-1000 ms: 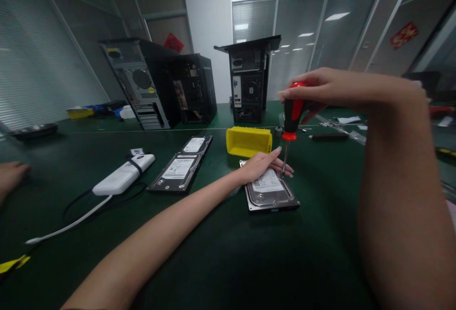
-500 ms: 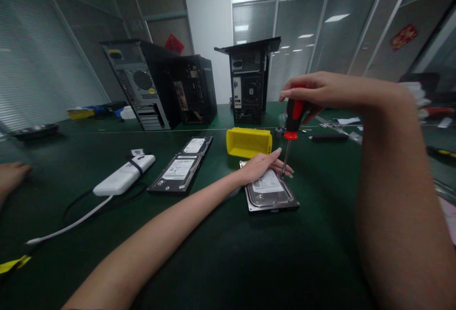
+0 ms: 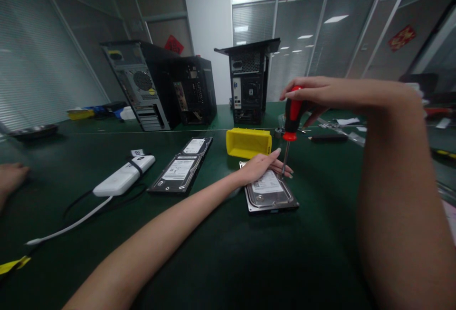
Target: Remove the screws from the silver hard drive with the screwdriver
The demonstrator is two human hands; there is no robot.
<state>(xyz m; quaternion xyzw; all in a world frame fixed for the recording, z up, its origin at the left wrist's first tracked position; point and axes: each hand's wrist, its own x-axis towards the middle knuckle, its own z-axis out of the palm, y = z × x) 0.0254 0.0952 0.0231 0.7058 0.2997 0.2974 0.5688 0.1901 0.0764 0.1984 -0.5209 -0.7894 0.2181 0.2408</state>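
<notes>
A silver hard drive (image 3: pixel 272 191) with a white label lies on the green table, right of centre. My left hand (image 3: pixel 261 166) rests over its far part, fingers stretched out near the screwdriver's shaft. My right hand (image 3: pixel 308 95) is wrapped over the top of a red and black screwdriver (image 3: pixel 292 117). The screwdriver stands nearly upright, its tip at the right edge of the drive, beside my left fingertips. Just behind the drive a yellow plastic box (image 3: pixel 248 142) lies with its opening facing me.
Two more hard drives (image 3: pixel 180 168) lie left of centre. Further left is a white power strip (image 3: pixel 123 177) with a cable. Another person's hand (image 3: pixel 14 177) is at the left edge. Computer cases (image 3: pixel 249 84) stand behind; a black bar (image 3: pixel 329 138) lies at the right.
My right hand and wrist have shifted down slightly, and the screwdriver handle has turned a little. My left hand and the drive look unmoved.
</notes>
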